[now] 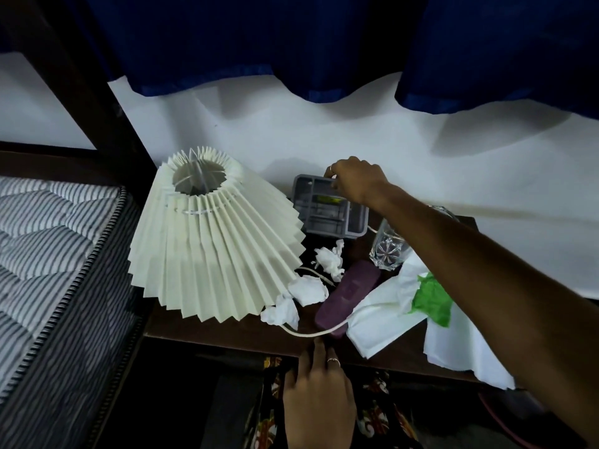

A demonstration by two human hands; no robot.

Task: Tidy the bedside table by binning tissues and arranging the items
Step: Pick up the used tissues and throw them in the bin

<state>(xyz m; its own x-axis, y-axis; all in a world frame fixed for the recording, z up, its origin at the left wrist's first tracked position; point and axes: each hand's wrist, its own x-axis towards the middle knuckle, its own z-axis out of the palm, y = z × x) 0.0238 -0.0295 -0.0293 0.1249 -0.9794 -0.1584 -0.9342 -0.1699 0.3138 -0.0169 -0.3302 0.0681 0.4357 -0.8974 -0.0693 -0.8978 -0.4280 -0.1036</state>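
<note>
A small dark bedside table (227,332) holds a cream pleated lamp shade (210,241) on its left. Behind it lies a grey plastic box (324,209), and my right hand (355,183) reaches over the table and grips its far top edge. Three crumpled white tissues (308,288) lie between the lamp and a purple oblong case (346,294). A cut-glass tumbler (387,249) stands to the right. Flat white tissue sheets and a green packet (432,294) cover the right side. My left hand (319,384) rests at the front edge, fingers apart, holding nothing.
A white cord (311,333) loops along the table's front edge under the purple case. A striped mattress (48,270) lies to the left. Dark blue curtains (291,43) hang above a white wall. Patterned cloth (376,413) shows below the table.
</note>
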